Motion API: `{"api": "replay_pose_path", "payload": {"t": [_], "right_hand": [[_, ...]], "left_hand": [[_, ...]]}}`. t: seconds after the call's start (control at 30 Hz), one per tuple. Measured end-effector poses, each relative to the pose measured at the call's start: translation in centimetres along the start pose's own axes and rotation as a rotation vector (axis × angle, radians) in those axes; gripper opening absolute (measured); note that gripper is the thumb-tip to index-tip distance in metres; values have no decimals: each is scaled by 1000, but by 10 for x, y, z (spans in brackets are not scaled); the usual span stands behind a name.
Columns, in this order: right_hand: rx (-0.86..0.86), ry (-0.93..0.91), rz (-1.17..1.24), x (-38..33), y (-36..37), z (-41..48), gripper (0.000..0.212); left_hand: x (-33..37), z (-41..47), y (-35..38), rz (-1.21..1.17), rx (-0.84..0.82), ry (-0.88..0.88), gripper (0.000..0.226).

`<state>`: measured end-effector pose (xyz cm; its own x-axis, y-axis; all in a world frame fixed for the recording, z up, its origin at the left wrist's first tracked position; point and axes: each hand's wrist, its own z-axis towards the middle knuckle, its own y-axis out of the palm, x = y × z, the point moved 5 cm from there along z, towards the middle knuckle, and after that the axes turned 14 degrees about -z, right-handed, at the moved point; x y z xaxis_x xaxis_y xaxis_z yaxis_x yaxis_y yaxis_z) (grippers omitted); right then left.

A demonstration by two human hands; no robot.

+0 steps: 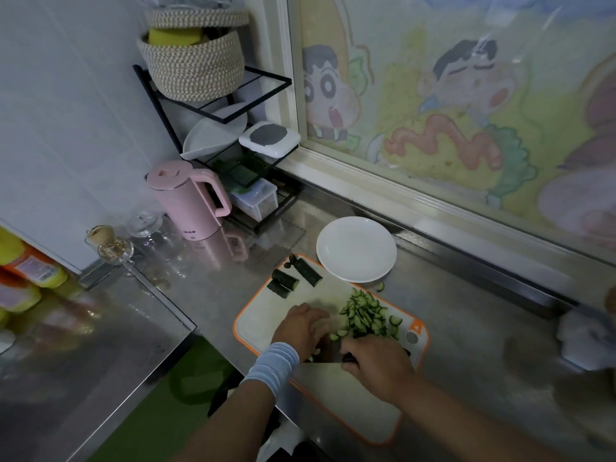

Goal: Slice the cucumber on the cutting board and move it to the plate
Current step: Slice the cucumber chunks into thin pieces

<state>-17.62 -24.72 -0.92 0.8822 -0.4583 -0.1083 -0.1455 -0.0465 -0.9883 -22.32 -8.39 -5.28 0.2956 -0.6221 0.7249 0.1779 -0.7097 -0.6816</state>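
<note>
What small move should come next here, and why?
Probably another downward cut: the right hand grips the knife beside the left hand, which steadies a cucumber piece; three uncut chunks wait, and the plate is empty.

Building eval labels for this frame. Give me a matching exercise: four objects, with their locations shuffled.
Things:
1. round white ceramic plate
2. pink plastic kettle
3. uncut dark green cucumber chunks
4. beige woven rope basket

Places:
A. top shelf of black wire rack
B. far corner of orange-rimmed cutting board
C. steel counter, at the board's far edge
D. steel counter, left of the rack

Pairs: 1-C, 2-D, 3-B, 4-A
</note>
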Motion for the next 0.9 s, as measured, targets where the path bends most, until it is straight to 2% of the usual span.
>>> {"api": "replay_pose_path", "payload": {"t": [0.1, 0.2, 0.3, 0.4, 0.47, 0.5, 0.57, 0.63, 0.7, 0.8, 0.9], "right_hand": [[-8, -10, -6, 3, 1, -1, 29], [-14, -20, -24, 6, 1, -2, 29], [-24, -32, -37, 9, -3, -5, 28], [-21, -17, -26, 16, -6, -9, 27], [-19, -12, -20, 19, -7, -11, 27], [-16, -8, -21, 19, -8, -12, 28], [2, 7, -33, 19, -13, -12, 29], [22, 29, -45, 19, -19, -13, 29], [28, 42, -48, 20, -23, -14, 30], [27, 42, -43, 22, -25, -16, 30], [19, 50, -17, 26, -24, -18, 29]], "left_hand": [[24, -6, 14, -52, -91, 121, 23], [15, -2, 20, 17, -163, 43, 23], [-1, 8, 10, 93, -116, -90, 23], [-6, 3, -1, 28, 3, -136, 22], [3, -14, -7, -33, 110, -54, 21], [11, -26, -9, -55, 139, 42, 21], [25, -53, -4, -61, 94, 254, 25], [26, -70, 6, -27, 28, 376, 35], [18, -67, 9, 45, -13, 322, 45], [5, -52, 6, 170, -57, 123, 60], [3, -41, -6, 139, 28, 35, 60]]}}
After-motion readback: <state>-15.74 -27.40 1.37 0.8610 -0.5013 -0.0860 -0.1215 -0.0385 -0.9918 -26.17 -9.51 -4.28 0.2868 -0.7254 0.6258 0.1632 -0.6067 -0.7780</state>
